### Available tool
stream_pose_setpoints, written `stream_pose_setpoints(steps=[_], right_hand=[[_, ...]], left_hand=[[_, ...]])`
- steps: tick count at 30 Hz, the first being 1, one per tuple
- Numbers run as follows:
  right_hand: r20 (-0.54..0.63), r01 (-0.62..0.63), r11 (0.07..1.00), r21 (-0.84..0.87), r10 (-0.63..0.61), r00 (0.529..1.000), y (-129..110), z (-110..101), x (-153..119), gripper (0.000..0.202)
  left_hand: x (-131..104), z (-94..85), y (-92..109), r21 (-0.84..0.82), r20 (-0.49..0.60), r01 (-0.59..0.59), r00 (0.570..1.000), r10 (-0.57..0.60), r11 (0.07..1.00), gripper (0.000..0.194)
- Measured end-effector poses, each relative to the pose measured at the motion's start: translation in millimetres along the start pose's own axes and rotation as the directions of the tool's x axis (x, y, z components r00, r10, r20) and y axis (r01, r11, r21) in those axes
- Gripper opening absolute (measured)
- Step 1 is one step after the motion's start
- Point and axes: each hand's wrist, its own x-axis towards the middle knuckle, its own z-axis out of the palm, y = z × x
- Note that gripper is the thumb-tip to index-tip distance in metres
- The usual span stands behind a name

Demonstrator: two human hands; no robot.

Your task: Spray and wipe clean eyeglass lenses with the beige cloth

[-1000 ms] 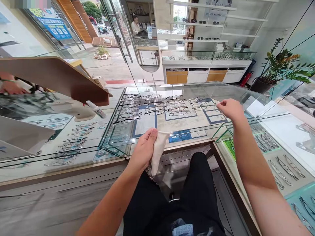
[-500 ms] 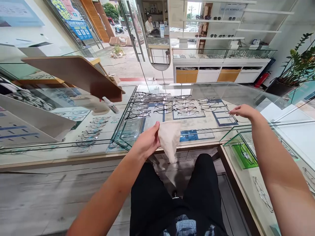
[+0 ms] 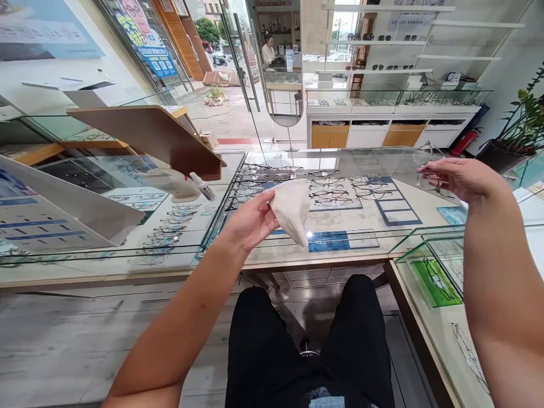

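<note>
the cloth (image 3: 292, 211) is plain cream, the desk board (image 3: 148, 133) brown, the fire extinguisher (image 3: 464, 143) red.

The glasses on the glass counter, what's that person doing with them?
The person's right hand holds a pair of glasses up above the counter. The left hand pinches a pale cloth, which hangs down and is not touching those glasses. More glasses lie in rows at the counter, and a small white bottle is off to the left.
</note>
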Motion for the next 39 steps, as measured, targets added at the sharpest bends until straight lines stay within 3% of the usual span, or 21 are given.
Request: stream_pose_setpoints(steps=[1,3,7,12,16,22,24,28,35,39], right_hand=[[0.123,-0.040,0.981,0.189,0.017,0.992,-12,10,-5,0.023],[0.220,-0.065,0.901,0.430,-0.035,0.975,-35,38,-15,0.026],[0.343,-0.099,0.734,0.671,-0.189,0.920,-71,117,-30,0.018],[0.271,-0.021,0.559,0.829,-0.369,0.889,-95,216,-25,0.043],[0.212,0.042,0.534,0.845,-0.405,0.889,-104,261,-13,0.049],[0.181,0.148,0.560,0.815,-0.489,0.853,-96,279,-7,0.045],[0.151,0.204,0.566,0.799,-0.517,0.843,-91,278,-8,0.044],[0.157,0.200,0.576,0.793,-0.510,0.846,-83,279,-8,0.046],[0.250,0.056,0.541,0.839,-0.474,0.844,-78,284,-11,0.046],[0.292,0.004,0.540,0.842,-0.461,0.838,-78,283,-10,0.047]], left_hand=[[7,3.7,6,0.015,0.005,-0.061,0.998,0.061,0.998,0.009],[25,12.0,18,0.054,0.019,-0.203,0.979,0.202,0.978,0.012],[66,31.3,33,0.133,0.094,-0.389,0.921,0.379,0.912,0.035],[113,54.2,25,0.192,0.177,-0.508,0.860,0.479,0.840,0.049],[139,58.6,11,0.234,0.241,-0.581,0.811,0.533,0.779,0.053],[145,44.8,0,0.282,0.262,-0.776,0.628,0.733,0.564,0.042],[143,41.8,-2,0.279,0.270,-0.797,0.600,0.753,0.536,0.036],[140,40.7,-10,0.265,0.324,-0.771,0.637,0.699,0.580,0.027],[139,41.1,-11,0.370,0.292,-0.744,0.662,0.690,0.557,0.049],[142,41.5,-7,0.317,0.259,-0.687,0.726,0.637,0.653,0.041]])
